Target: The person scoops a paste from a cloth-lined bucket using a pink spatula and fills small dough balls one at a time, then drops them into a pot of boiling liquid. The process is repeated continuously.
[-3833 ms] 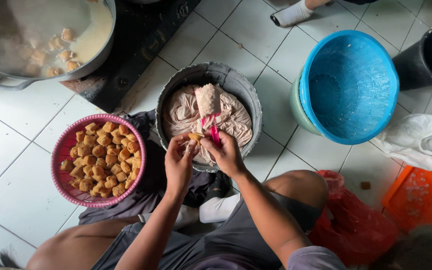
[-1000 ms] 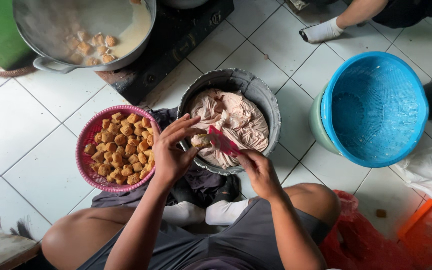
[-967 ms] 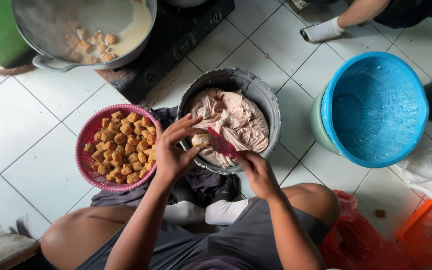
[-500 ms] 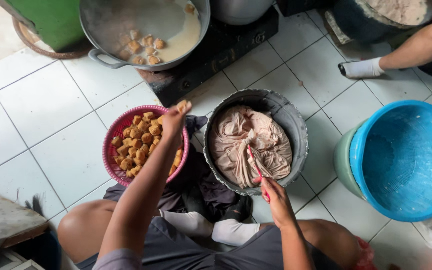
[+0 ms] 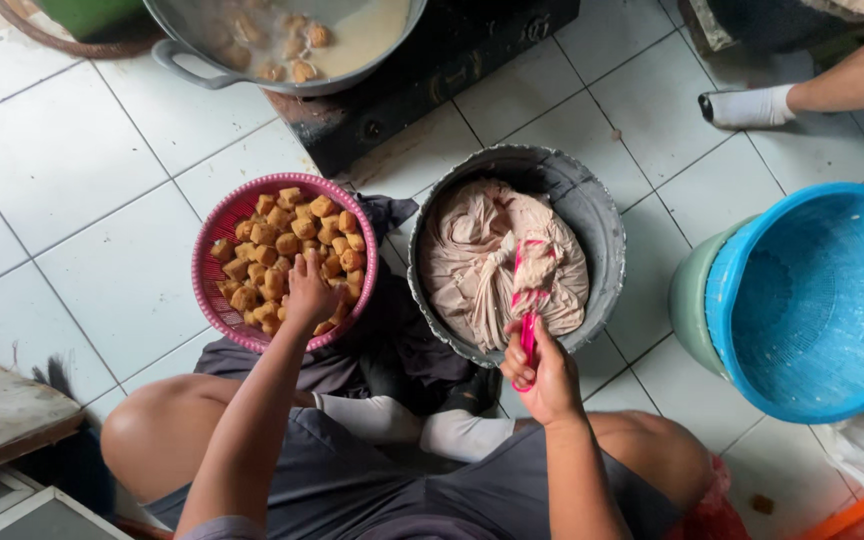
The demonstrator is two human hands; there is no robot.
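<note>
Left hand: the left hand [image 5: 309,290] reaches down into the pink basket [image 5: 214,300], its grip curled with fingertips among the fried tofu pieces [image 5: 292,235]; whether a piece is pinched I cannot tell.
Right hand: the right hand [image 5: 542,368] has its grip closed round the handle of a pink spatula [image 5: 529,305].
Spatula: its blade runs up and away from the right grip, lying on the pale dough mass [image 5: 477,260].
Dough: it fills the grey metal basin [image 5: 592,205], just ahead of the right grip.
Basket: round and woven, standing on the tiled floor [image 5: 72,170] just left of the basin, under the left grip.
Beyond the left grip: a wok [image 5: 252,65] of pale liquid with floating pieces sits on a black stove [image 5: 442,70].
Right of the right grip: a blue basket [image 5: 812,300] nested in a green bucket [image 5: 687,300], well apart.
Far right: another person's arm with a white-gloved hand [image 5: 747,105] rests on the floor.
</note>
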